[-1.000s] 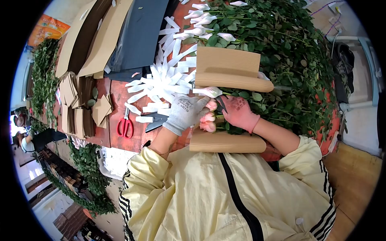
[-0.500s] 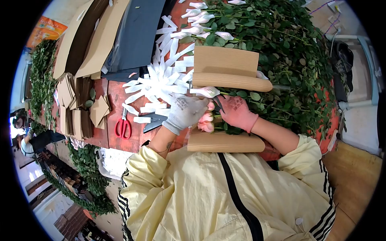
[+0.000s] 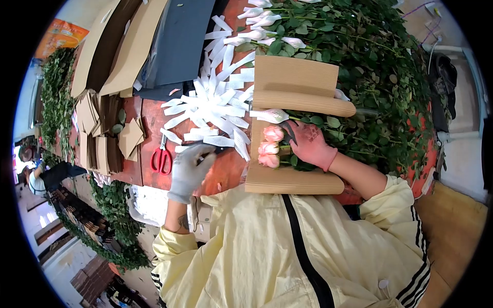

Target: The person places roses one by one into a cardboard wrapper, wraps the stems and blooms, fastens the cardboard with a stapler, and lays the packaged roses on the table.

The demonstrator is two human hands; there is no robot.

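My left hand point(image 3: 190, 172), in a grey-white glove, is over a dark grey tool point(image 3: 220, 150) on the table, thumb and fingers curled round it; most of the tool is hidden. In a pinkish-red glove with dark fingertips, my right hand point(image 3: 310, 145) closes over the rose stems. Several pink roses point(image 3: 268, 148) lie left of it on corrugated brown paper point(image 3: 292, 182), heads bare. Just above them is a rose bud in a white mesh sleeve point(image 3: 270, 116). The paper's far part point(image 3: 298, 77) has a rolled fold.
White mesh sleeves point(image 3: 210, 102) lie heaped left of the paper, near red-handled scissors point(image 3: 161, 160). Brown card pieces point(image 3: 102, 149) and large sheets point(image 3: 179, 46) are at the left. Leafy stems point(image 3: 370, 77) cover the right side. Another person point(image 3: 38, 179) is at far left.
My left hand has left the pink roses and moved left to the dark grey tool, uncovering the rose heads. My right hand stays at the stems. The view has shifted slightly.
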